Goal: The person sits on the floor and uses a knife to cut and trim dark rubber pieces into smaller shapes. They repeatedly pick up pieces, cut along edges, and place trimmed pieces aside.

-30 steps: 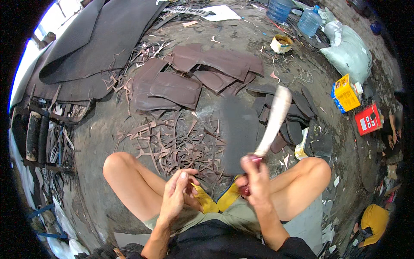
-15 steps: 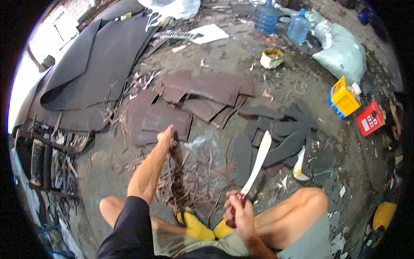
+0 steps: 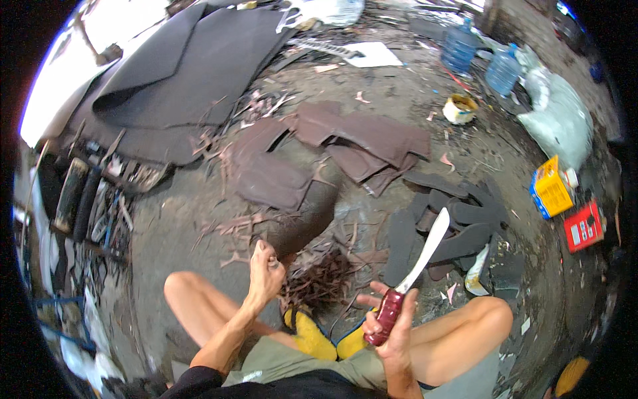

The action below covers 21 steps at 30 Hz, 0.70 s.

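Observation:
My left hand (image 3: 267,271) is closed in a pinch at the near edge of a dark brown sheet piece (image 3: 307,223), which bends up off the ground in front of me. In my right hand (image 3: 392,319) is a long knife (image 3: 426,247) with a pale curved blade and a dark red wrapped handle, its tip pointing up and away. Beyond the left hand lie overlapping brown sheet pieces (image 3: 274,183). Dark grey sole-shaped pieces (image 3: 472,239) are heaped to the right, behind the blade. A tangle of thin brown offcuts (image 3: 319,276) sits between my hands.
A large dark sheet (image 3: 199,86) lies folded at the far left, near a cluttered rack (image 3: 73,193). To the right are blue water bottles (image 3: 460,50), a small tub (image 3: 460,110), a pale sack (image 3: 558,120), a yellow box (image 3: 551,187) and a red box (image 3: 583,226).
My left hand has drawn back toward me from the brown pile, bringing a sheet piece with it. The knife has tilted slightly, with some right-hand fingers loosened. The view has shifted left.

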### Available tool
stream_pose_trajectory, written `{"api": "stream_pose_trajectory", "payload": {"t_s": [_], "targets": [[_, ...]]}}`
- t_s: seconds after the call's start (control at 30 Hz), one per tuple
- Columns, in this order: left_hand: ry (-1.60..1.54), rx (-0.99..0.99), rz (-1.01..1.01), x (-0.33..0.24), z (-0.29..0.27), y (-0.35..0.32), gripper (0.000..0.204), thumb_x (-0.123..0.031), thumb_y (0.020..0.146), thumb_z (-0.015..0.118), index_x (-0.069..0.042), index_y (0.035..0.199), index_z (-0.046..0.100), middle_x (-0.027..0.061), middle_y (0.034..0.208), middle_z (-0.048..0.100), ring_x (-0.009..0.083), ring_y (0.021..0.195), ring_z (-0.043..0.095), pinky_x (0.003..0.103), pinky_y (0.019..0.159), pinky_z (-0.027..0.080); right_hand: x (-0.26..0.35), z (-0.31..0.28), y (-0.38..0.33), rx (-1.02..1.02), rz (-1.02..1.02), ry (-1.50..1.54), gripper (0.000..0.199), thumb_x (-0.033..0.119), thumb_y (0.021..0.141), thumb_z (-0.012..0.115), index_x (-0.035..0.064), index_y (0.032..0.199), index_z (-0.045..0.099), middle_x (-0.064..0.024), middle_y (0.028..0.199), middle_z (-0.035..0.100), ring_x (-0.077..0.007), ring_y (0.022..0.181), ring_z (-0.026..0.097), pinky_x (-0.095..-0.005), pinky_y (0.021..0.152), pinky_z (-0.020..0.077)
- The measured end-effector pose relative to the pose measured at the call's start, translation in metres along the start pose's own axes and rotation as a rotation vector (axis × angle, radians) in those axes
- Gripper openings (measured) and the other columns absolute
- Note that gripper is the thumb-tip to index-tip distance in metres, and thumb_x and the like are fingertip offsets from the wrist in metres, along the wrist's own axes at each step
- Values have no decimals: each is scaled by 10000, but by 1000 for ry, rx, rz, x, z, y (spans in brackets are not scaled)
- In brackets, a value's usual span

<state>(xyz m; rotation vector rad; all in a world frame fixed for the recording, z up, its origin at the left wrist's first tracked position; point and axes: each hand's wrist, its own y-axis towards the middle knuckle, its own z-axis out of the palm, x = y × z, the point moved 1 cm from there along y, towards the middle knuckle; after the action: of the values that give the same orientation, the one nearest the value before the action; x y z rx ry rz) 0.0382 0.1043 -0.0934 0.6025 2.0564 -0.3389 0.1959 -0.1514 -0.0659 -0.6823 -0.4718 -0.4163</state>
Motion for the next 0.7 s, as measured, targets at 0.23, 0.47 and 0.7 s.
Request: {"api": "stream_pose_trajectory", "payload": {"t_s": [0.23,0.47,0.7], "targets": [[-275,-508,115,-53,-77,-95,591,26,916,673,-128,1484,617,165,1392,544,332,1310,566,402,1096,506,-9,54,-28,209,126,-345,532,210,943,772,-46,1380,612,-85,1223,705,-194,1075,685,-359,981,551],[-540,-350,-92,-91,-59,-118,635,-256,1033,746,42,1519,466,136,1444,607,248,1343,564,382,1179,410,-7,98,-16,140,-104,-594,388,280,1064,655,-8,1322,626,6,954,660,-89,691,572,-254,614,475],[-669,-486,-193,-60,-47,-87,599,-264,1030,760,32,1479,495,128,1398,622,206,1285,582,340,1103,469,-17,50,-64,293,-297,-1252,641,565,1158,326,30,1107,676,8,601,502,-104,531,466,-294,509,363]]}}
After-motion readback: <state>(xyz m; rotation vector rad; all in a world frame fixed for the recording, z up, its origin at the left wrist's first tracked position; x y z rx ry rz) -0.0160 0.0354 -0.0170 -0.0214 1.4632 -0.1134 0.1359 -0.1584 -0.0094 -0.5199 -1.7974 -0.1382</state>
